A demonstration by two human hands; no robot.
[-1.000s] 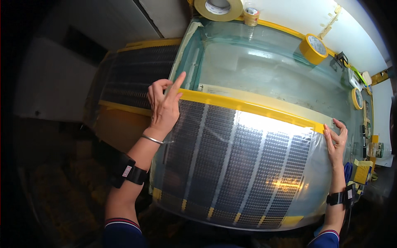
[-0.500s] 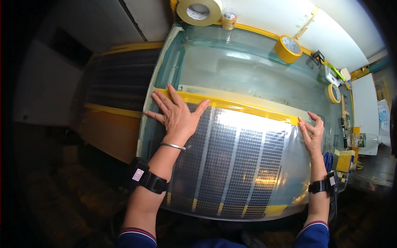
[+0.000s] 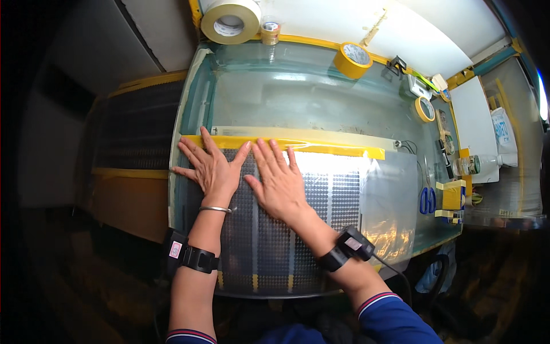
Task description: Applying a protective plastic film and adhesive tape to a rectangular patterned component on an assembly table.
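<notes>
Both hands lie flat with fingers spread, grasping nothing – the left hand (image 3: 211,171) and right hand (image 3: 279,182) side by side, pressing on the dotted dark sheet (image 3: 321,206) just below its yellow tape strip (image 3: 321,147) – the sheet lying on the glass counter (image 3: 298,97)

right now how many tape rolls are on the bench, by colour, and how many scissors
Cream tape rolls: 1, the big one at the far edge
Yellow tape rolls: 2, one at the far edge, one at the right
Blue-handled scissors: 1
Total: 4
Both hands lie flat on the dotted sheet.
</notes>
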